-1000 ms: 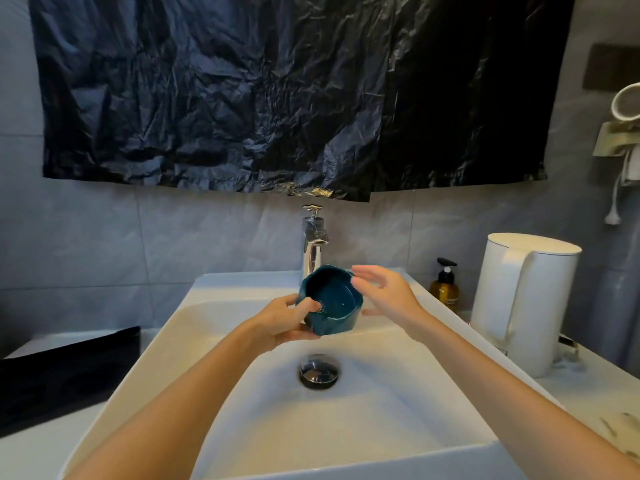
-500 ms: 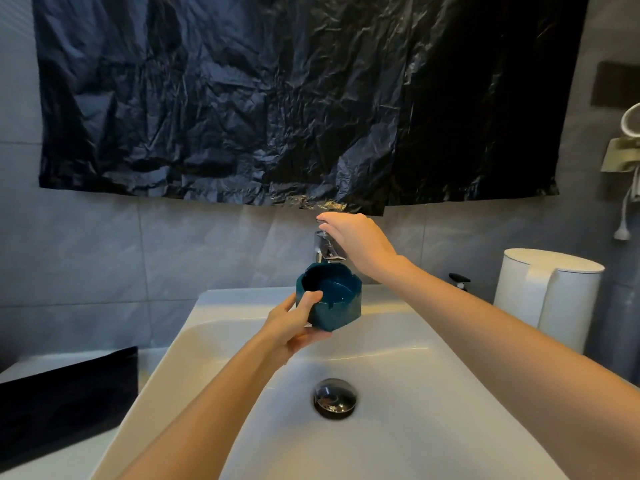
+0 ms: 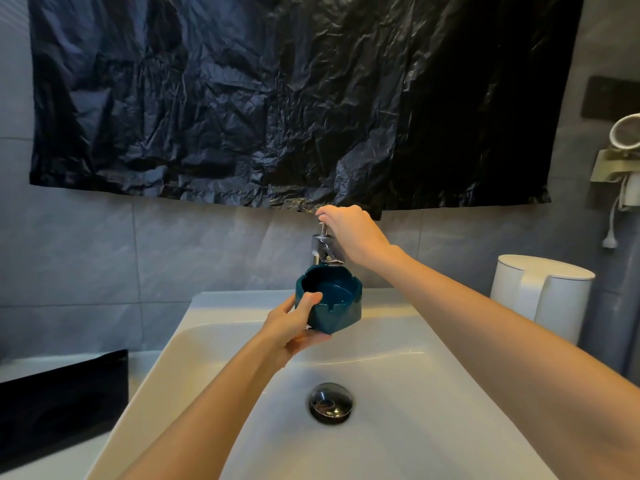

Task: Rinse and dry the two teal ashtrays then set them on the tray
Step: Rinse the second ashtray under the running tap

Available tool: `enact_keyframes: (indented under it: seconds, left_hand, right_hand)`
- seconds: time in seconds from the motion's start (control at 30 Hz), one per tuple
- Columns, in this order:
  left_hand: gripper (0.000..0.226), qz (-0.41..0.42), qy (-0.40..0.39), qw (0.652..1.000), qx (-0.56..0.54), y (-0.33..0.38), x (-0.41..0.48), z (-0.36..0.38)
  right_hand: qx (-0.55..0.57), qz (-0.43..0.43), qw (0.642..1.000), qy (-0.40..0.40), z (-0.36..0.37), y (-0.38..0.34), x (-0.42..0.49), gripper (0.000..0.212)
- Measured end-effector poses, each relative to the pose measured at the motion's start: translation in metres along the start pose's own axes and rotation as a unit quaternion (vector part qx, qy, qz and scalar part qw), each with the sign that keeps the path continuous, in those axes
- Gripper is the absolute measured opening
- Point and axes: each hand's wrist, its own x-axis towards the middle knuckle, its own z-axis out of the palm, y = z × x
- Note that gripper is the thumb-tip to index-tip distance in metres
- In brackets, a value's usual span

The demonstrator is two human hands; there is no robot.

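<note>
We are in a bathroom; whether it belongs to a home or a guest room we cannot tell. A white ceramic sink [image 3: 225,301] lies before us, with a chrome faucet [image 3: 323,249] at its back edge and a round metal drain [image 3: 331,403] in its bowl. Behind the sink rises a wall of large grey tiles [image 3: 138,265], and above it hangs a crinkled black plastic sheet [image 3: 277,98]. Right of the sink stands a white kettle [image 3: 540,296], and higher up a hair dryer [image 3: 625,133] sits in a wall holder. Left of the sink, a black tray [image 3: 62,403] lies on the white counter [image 3: 145,365].

White counter [image 3: 52,460], basin [image 3: 242,301], kettle [image 3: 540,299], black tray [image 3: 62,403]
</note>
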Motion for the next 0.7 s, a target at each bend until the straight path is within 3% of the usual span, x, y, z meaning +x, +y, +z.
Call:
enact_keyframes:
  seconds: [0.23,0.3,0.37,0.43,0.53,0.6,0.7]
  left_hand:
    - [0.046,0.007,0.001,0.999,0.037,-0.003,0.003,-0.002]
    - [0.047,0.012,0.004,0.999,0.053,-0.004,0.005,-0.003]
    - [0.046,0.015,0.006,0.998,0.068,-0.004,0.006,-0.004]
    - [0.044,0.020,0.012,0.996,0.082,-0.005,0.007,-0.007]
    - [0.044,0.030,0.025,0.994,0.102,-0.008,0.008,-0.009]
    - [0.046,0.037,0.035,0.993,0.109,-0.009,0.008,-0.009]
    - [0.052,0.048,0.045,0.992,0.110,-0.010,0.008,-0.010]
  right_hand:
    - [-0.016,0.001,1.000,-0.020,-0.004,0.000,0.005,0.048]
    - [0.061,0.026,0.997,-0.034,-0.011,-0.001,0.003,0.038]
    - [0.181,0.061,0.981,-0.046,-0.017,-0.004,-0.008,0.043]
    - [0.256,0.090,0.962,0.009,-0.016,-0.006,-0.030,0.044]
    - [0.278,0.151,0.932,0.174,-0.006,-0.009,-0.081,0.029]
    - [0.271,0.132,0.945,0.128,0.002,-0.011,-0.114,0.029]
    - [0.194,0.017,0.979,-0.056,0.016,-0.015,-0.142,0.038]
